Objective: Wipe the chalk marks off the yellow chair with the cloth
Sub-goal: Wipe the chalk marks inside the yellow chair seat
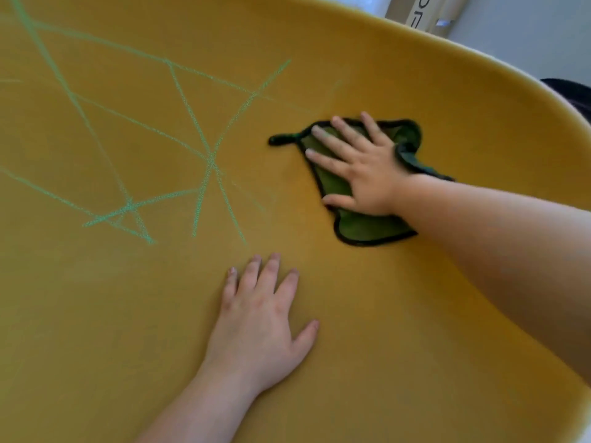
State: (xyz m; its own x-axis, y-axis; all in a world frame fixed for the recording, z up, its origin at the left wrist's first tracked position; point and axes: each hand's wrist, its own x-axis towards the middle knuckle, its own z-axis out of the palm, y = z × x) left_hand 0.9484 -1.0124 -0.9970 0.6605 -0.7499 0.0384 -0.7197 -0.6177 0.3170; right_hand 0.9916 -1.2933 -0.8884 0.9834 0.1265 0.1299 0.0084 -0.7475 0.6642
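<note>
Flat, the right hand [361, 167] presses the cloth [367, 223]; left hand [262, 318] lies open beside chalk marks [192, 123].

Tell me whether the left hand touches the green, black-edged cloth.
Apart. The head view shows bare yellow chair seat between the left hand and the cloth under the right hand.

Bare left hand [259, 324] and bare right hand [364, 167], both with short rounded fingers [335, 145]. Short plain nails [256, 258], rounded at the ends. Left forearm [198, 407] and right forearm [495, 238] uncovered and smooth, as far as visible.
</note>
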